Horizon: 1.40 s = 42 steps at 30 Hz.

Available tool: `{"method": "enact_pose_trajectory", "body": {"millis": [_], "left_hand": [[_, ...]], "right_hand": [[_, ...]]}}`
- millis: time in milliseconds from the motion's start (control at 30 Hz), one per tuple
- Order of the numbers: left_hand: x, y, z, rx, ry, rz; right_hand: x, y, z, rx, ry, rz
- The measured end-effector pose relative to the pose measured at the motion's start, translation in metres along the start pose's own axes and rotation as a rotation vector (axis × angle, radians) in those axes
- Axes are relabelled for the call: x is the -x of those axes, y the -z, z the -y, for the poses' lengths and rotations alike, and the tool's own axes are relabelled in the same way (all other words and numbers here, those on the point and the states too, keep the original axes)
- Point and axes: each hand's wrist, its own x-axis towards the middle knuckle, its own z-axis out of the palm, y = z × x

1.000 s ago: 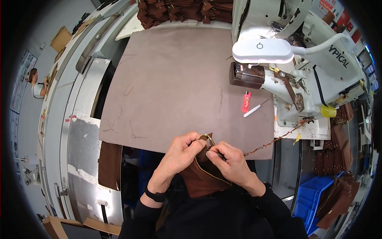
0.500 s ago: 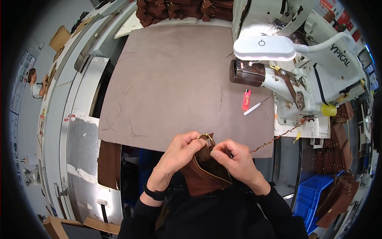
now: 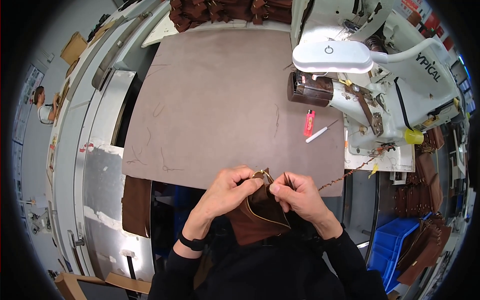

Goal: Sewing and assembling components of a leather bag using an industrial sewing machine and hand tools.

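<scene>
Close to my body I hold a brown leather pouch (image 3: 257, 226) with a gold zipper running along its gaping mouth. My left hand (image 3: 227, 192) is closed on its upper corner, thumb pressed beside a gold metal ring (image 3: 259, 173). My right hand (image 3: 300, 196) is closed too, with thumb and forefinger pinched at the opposite edge of the mouth, just beside the ring. A thin, dark, pointed thing (image 3: 287, 178) sticks up from the right fingers; its kind is unclear. The pouch's dark inside shows between both hands.
Loose threads (image 3: 164, 161), a pink lighter (image 3: 309, 123) and a white-handled awl (image 3: 317, 134) lie on the brown table mat (image 3: 215, 100). A sewing machine (image 3: 370, 100) with a white lamp (image 3: 332, 56) stands right. Blue bin (image 3: 392, 240) at lower right; brown leather pieces (image 3: 230, 11) at back.
My right fingers have turned and shifted slightly, and the thin pointed thing now shows above them. The left hand keeps its hold on the pouch, its thumb slightly nearer the ring.
</scene>
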Motion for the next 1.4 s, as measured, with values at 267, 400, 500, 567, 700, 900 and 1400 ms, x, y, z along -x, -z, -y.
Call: {"method": "enact_pose_trajectory", "body": {"millis": [267, 400, 500, 567, 700, 900, 1400], "left_hand": [[-0.004, -0.004, 0.011, -0.023, 0.05, 0.004], [-0.003, -0.012, 0.02, -0.031, 0.086, -0.018], [-0.001, -0.014, 0.025, -0.009, 0.134, -0.014], [-0.003, -0.014, 0.025, 0.097, 0.068, -0.02], [0.001, -0.006, 0.019, 0.19, 0.106, -0.062], [0.004, -0.007, 0.011, 0.189, 0.112, -0.054], [0.004, -0.007, 0.012, 0.098, 0.1, -0.08]], "right_hand": [[0.006, -0.019, -0.018, -0.05, 0.373, -0.047], [0.009, -0.024, -0.03, -0.148, 0.152, -0.133], [0.012, -0.027, -0.034, 0.013, 0.311, -0.157], [0.012, -0.022, -0.032, 0.063, 0.321, -0.105], [0.014, -0.013, -0.021, 0.021, 0.189, -0.13], [0.007, -0.022, -0.009, 0.245, 0.157, -0.235], [-0.005, -0.021, -0.006, 0.202, 0.084, -0.162]]}}
